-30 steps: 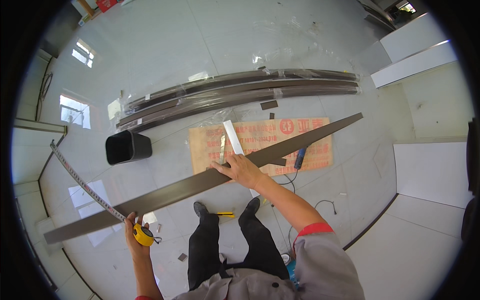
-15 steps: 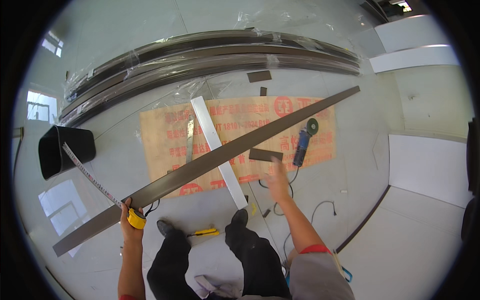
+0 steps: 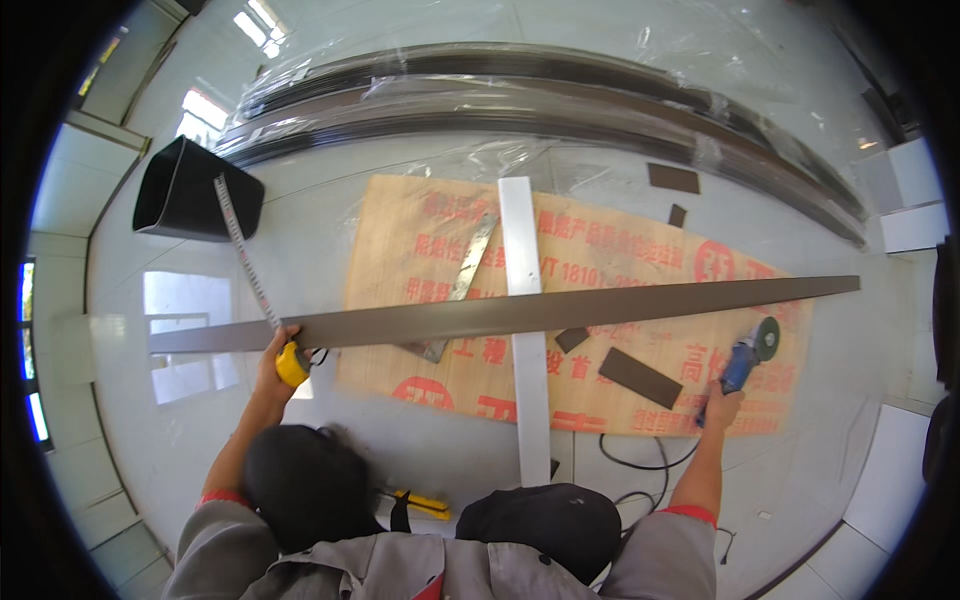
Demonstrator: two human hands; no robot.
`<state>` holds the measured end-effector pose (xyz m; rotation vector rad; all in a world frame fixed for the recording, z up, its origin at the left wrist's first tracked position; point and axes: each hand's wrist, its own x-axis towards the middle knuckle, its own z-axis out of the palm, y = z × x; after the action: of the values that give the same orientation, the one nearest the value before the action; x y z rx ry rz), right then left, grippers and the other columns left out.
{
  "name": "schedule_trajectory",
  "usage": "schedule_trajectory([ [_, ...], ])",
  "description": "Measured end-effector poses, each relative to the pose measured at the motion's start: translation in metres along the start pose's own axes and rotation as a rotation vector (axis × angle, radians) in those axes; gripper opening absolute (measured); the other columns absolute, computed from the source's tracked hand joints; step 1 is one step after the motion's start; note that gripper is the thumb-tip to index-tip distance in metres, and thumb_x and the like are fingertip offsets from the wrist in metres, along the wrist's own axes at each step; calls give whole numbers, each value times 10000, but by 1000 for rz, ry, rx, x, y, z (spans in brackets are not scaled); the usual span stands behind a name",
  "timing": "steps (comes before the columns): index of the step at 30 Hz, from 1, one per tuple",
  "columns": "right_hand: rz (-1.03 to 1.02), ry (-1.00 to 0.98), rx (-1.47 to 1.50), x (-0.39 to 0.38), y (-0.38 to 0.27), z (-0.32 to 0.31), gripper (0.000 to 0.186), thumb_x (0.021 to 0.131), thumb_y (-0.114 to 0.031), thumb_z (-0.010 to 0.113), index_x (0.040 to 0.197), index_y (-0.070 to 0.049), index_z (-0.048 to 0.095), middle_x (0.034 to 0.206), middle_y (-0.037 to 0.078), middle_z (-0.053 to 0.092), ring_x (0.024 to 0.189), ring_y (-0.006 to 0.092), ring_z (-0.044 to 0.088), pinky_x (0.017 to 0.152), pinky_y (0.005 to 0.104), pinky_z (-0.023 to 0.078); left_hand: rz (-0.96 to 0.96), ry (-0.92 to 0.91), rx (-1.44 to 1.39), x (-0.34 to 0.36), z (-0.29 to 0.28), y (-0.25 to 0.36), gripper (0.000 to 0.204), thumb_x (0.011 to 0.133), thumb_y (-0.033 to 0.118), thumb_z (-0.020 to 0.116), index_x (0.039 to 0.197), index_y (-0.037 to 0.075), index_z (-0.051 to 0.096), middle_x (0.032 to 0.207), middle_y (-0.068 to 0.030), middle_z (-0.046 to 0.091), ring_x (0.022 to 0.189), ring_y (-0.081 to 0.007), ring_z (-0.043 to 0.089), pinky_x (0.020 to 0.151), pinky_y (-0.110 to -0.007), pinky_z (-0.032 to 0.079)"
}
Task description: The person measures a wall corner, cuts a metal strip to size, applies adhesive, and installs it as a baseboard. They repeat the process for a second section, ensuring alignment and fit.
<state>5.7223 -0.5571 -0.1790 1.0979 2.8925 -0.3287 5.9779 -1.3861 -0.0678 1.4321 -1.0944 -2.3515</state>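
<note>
My left hand (image 3: 274, 368) is closed round a yellow tape measure (image 3: 293, 364), its blade extended away from me to the far left. The fingertips of that hand also touch the near edge of a long brown strip (image 3: 430, 321). The strip lies crosswise over a white bar (image 3: 531, 400). At the right, my right hand (image 3: 721, 404) is wrapped round the body of a blue angle grinder (image 3: 740, 366), whose green-faced disc points away from me. A short brown offcut (image 3: 641, 377) lies left of the grinder, with a smaller piece (image 3: 572, 340) beside the white bar.
A printed wooden board (image 3: 390, 215) lies beneath the work, with a metal square (image 3: 472, 258) on it. Film-wrapped brown strips (image 3: 540, 95) stretch across the far floor. A black bin (image 3: 200, 190) stands far left. A cord (image 3: 650, 466) loops near my right; a yellow tool (image 3: 422, 504) lies near my legs.
My right hand has moved right from beside the brown offcut and taken hold of the angle grinder. The view has turned and I am lower. My left hand still holds the tape measure.
</note>
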Motion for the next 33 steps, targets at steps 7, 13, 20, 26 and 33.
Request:
schedule_trajectory([
  [7, -233, -102, 304, -53, 109, 15, 645, 888, -416, 746, 1223, 94, 535, 1118, 271, 639, 996, 434, 612, 919, 501, 484, -59, -94, 172, -19, 17, -44, 385, 986, 417, 634, 1192, 94, 661, 943, -68, 644, 812, -227, 682, 739, -369, 592],
  [13, -33, 9, 105, -127, 164, -23, 700, 871, -390, 796, 1239, 154, 554, 1101, 298, 689, 904, 418, 710, 733, 473, 597, -171, -175, 260, -20, 53, -67, 375, 997, 377, 621, 1184, 56, 666, 1053, -106, 657, 958, -231, 693, 797, -373, 604],
  [20, -321, 253, -288, -123, 175, -40, 642, 927, -425, 684, 1218, 132, 553, 1141, 373, 621, 1067, 494, 640, 842, 578, 534, -310, -366, 321, -14, 53, -92, 442, 1056, 360, 528, 1286, -15, 576, 1281, -135, 615, 1156, -270, 666, 854, -360, 591],
  [26, -974, 48, -264, -213, -5, -49, 493, 994, -232, 533, 1418, 12, 477, 1355, 263, 536, 1217, 440, 542, 984, 531, 473, -348, -375, 297, -7, 40, -116, 419, 1057, 331, 520, 1295, -5, 598, 1266, -145, 634, 1067, -262, 693, 840, -375, 596],
  [33, -1285, -297, 101, -290, -172, -11, 604, 883, -105, 663, 1434, 13, 444, 1481, 220, 438, 1365, 398, 438, 1095, 489, 398, -389, -404, 225, -6, 43, -100, 423, 1045, 296, 523, 1293, -36, 606, 1173, -167, 667, 970, -260, 706, 844, -372, 589],
])
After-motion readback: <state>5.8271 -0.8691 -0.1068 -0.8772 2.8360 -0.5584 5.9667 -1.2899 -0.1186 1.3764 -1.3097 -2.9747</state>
